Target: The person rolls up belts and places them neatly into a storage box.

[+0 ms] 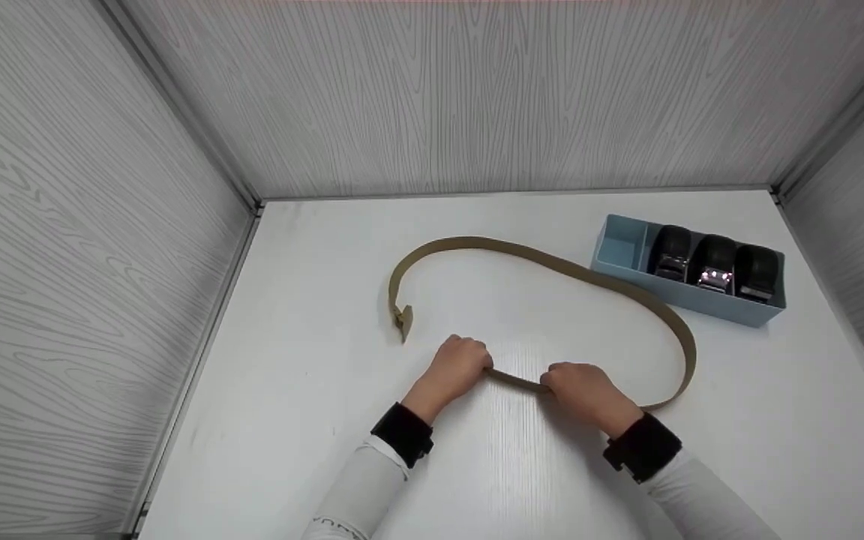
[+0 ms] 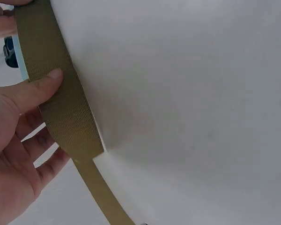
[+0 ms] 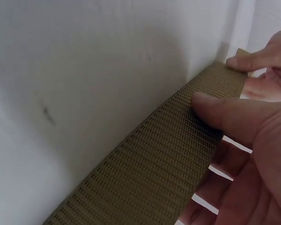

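Note:
A long olive-tan webbing belt (image 1: pixel 516 380) stands on its edge in a wide loop on the white table. My left hand (image 1: pixel 458 366) pinches it close to its plain end, thumb on the near face and fingers behind, as the left wrist view shows. A short stretch to the right, my right hand (image 1: pixel 583 390) grips the same strap between thumb and fingers. The strap between both hands looks nearly straight. From the right hand the belt curves round to the back and left, finishing at a buckle-like end piece (image 1: pixel 403 321) that touches neither hand.
At the back right sits a blue divided box (image 1: pixel 709 300). Several black rolled items (image 1: pixel 715 262) with shiny metal parts fill its right compartments; the left compartment (image 1: pixel 621 244) shows its bare floor. Grey wood-grain panels (image 1: pixel 432 97) wall the table at the back and sides.

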